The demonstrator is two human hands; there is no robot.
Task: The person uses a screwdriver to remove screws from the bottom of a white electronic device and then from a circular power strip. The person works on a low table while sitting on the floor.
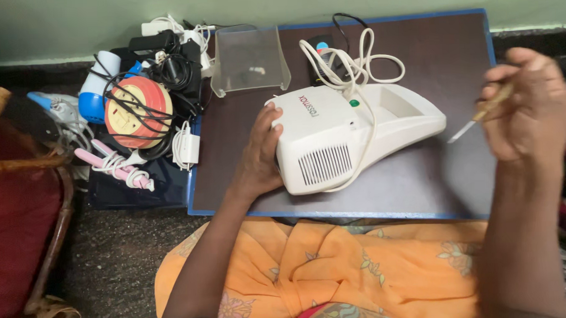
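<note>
Left hand (258, 157) has its fingers pressed flat on the boxy white plastic machine's (345, 135) left end, long axis running left-right, while right hand (532, 109) pinches a wooden-handled screwdriver (482, 114), tip pointing down-left.

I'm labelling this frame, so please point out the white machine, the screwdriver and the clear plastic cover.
white machine (332, 132): head view, on its top panel above the vent grille.
screwdriver (491, 105): head view, on the wooden handle in the right hand.
clear plastic cover (249, 57): head view, on its see-through front wall.
</note>
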